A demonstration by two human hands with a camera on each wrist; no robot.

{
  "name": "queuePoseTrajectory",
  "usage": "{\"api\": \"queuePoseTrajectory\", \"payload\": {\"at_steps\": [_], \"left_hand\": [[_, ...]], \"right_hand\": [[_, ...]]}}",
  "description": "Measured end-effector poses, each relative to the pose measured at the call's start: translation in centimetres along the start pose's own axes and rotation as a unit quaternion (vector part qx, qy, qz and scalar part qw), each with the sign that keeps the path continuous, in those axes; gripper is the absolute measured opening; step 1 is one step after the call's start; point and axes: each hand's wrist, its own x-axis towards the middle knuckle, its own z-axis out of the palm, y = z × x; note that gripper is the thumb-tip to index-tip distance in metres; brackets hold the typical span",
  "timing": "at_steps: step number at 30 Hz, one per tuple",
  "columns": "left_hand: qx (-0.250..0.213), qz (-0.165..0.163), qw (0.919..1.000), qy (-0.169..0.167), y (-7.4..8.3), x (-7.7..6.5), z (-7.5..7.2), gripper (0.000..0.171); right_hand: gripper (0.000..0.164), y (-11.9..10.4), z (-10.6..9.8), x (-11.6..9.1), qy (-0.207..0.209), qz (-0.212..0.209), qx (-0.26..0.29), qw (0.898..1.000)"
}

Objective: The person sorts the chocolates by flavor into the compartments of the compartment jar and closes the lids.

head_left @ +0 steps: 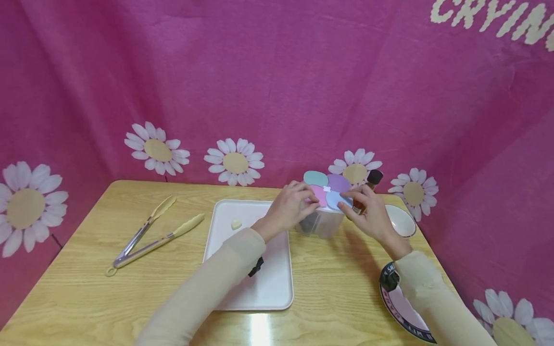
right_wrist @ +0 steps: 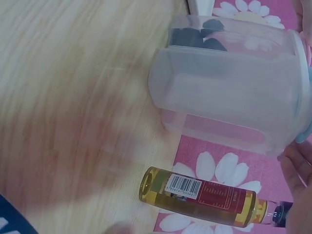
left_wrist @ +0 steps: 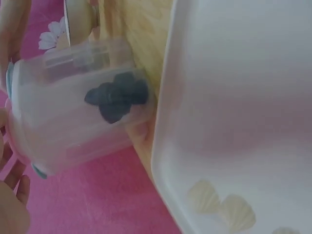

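Note:
A clear plastic container [head_left: 322, 225] with several compartments stands upright on the table. Its lid [head_left: 327, 189] has four petal-shaped flaps in green, purple, pink and blue. At the pink flap [head_left: 318, 194], my left hand [head_left: 287, 209] grips the lid's edge with bent fingers. From the other side my right hand [head_left: 370, 211] pinches the lid by the blue flap [head_left: 336, 200], thumb and forefinger at its rim. Dark lumps [left_wrist: 118, 96] lie low in one compartment, seen through the wall in both wrist views.
Left of the container lies a white tray [head_left: 277, 290] with pale shell-shaped pieces [left_wrist: 238, 213]. Open tongs [head_left: 144, 251] rest farther left. An oil bottle [right_wrist: 200, 192] stands just right of the container, near a white bowl [head_left: 401, 222]. A pink plate [head_left: 404, 312] sits under my right forearm.

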Motion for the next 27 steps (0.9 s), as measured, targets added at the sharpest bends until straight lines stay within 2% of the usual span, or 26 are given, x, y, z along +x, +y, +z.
{"api": "queuePoseTrajectory", "payload": {"at_steps": [5,12,18,20,23,27], "left_hand": [[0.003,-0.004,0.9997,-0.025,-0.4,0.3,-0.7,0.017],[-0.022,-0.025,0.9982,-0.051,-1.5,0.2,-1.5,0.021],[-0.036,-0.036,0.9973,-0.052,-2.1,0.1,-2.0,0.024],[-0.035,-0.025,0.9982,-0.042,-2.0,-0.1,-1.9,0.025],[-0.036,0.009,0.9991,-0.021,-1.6,-0.4,-1.3,0.027],[-0.038,0.062,0.9974,0.006,-0.7,-0.7,-0.3,0.028]], "right_hand": [[0.027,-0.5,0.0,-0.7,0.012,-0.014,-0.010,1.000],[0.031,-1.5,0.1,-1.4,0.015,-0.047,-0.044,0.998],[0.032,-2.1,0.1,-1.3,0.001,-0.091,-0.054,0.994],[0.032,-2.1,0.1,-1.2,0.000,-0.113,-0.048,0.992],[0.033,-1.8,0.0,-0.9,0.006,-0.147,-0.041,0.988],[0.049,-1.2,-0.2,-0.3,0.005,-0.175,-0.043,0.984]]}}
